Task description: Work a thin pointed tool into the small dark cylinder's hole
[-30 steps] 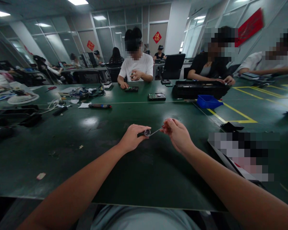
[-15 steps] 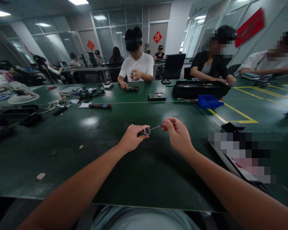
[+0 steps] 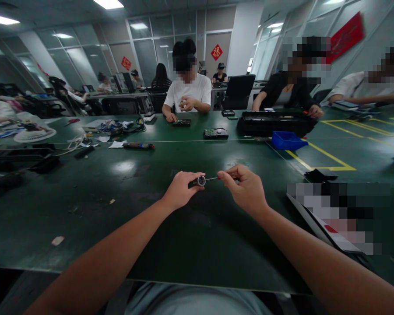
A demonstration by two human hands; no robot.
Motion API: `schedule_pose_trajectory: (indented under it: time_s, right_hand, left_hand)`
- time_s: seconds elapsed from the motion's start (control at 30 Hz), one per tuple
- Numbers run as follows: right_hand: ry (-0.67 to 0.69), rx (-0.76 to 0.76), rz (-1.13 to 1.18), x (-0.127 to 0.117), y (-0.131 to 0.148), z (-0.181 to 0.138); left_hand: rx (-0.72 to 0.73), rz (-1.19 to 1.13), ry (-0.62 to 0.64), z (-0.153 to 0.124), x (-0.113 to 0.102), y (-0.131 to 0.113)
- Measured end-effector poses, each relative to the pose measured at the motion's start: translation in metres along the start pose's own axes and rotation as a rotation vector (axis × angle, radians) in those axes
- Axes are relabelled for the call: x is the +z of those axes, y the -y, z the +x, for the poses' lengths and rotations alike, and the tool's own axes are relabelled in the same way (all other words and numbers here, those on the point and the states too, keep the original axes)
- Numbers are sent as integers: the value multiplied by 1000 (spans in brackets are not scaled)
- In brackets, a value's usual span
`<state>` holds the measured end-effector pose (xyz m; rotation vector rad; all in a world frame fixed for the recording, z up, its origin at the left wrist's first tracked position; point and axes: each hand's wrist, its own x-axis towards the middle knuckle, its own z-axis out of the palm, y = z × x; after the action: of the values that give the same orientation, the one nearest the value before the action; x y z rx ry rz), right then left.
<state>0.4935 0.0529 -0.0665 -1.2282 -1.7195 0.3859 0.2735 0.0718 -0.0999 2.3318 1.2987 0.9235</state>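
My left hand (image 3: 180, 190) grips a small round metal part (image 3: 201, 180) above the near middle of the green table (image 3: 118, 218), held level so my right hand (image 3: 244, 188), pinched shut on a thin pin (image 3: 212, 178), meets its open end.

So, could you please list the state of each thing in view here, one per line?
left hand: closed on the small cylinder, held above the table
small cylinder: held level, open end facing the camera
right hand: pinching the thin rod
thin rod: level, tip at the cylinder
blue bin: upright on the table
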Motion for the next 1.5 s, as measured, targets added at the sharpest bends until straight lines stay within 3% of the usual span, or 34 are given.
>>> schedule_pose_trajectory:
  time_s: [0.23, 0.47, 0.83, 0.97, 1.2, 1.33, 1.5]
  right_hand:
    - [83, -99, 52, 0, 0, -2]
    - [111, 12, -14, 0, 0, 0]
    - [169, -31, 11, -1, 3, -1]
    - [126, -35, 26, 0, 3, -3]
    - [43, 175, 466, 13, -10, 1]
    - [-21, 348, 725, 18, -18, 6]
    - [21, 608, 883, 17, -20, 10]
  left_hand:
    - [-29, 3, -30, 1, 0, 1]
    - [-24, 5, -33, 0, 0, 2]
    - [-14, 9, -31, 1, 1, 3]
    - [-7, 4, -26, 1, 1, 4]
    - [-39, 8, -29, 2, 1, -1]
    - [29, -40, -11, 3, -1, 1]
    - [76, 20, 40, 4, -1, 6]
